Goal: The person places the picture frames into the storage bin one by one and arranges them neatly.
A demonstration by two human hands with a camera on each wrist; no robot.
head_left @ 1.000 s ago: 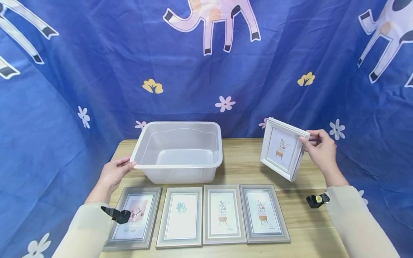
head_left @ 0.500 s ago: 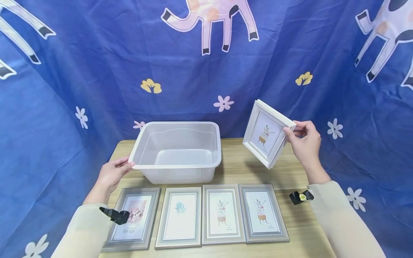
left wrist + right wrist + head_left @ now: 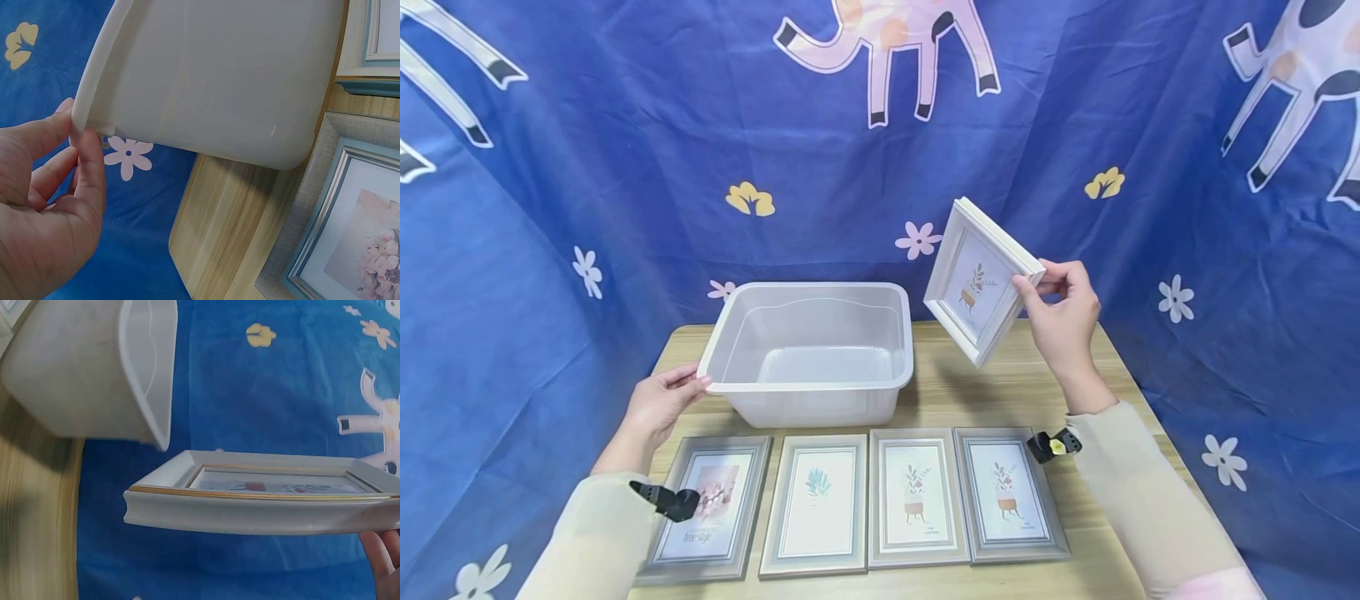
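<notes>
Left hand: reached forward from the left sleeve, wrist low and the hand angled inward toward the tub.
Left fingers: pinched the tub's rim at its near left corner, the thumb against one side of the lip and the index finger against the other, the remaining fingers bent beneath.
Right hand: was raised above the table, the forearm slanting up and inward from the right sleeve, the wrist higher than the left one.
Right fingers: pinched the white frame by its right edge near the upper corner, thumb on the front and the others behind, partly hidden.
White frame: hung in the air to the right of the tub, apart from it, tilted, with its potted-plant picture facing the person.
Tub: stood upright on the table, its open top showing.
Near row: a pink-flower frame, a blue-leaf frame and two potted-plant frames lay flat, face up, side by side in front of the tub.
Wrists: each sleeve bore a small black camera.
Backdrop: a blue curtain with printed animals and flowers hung behind the table.
</notes>
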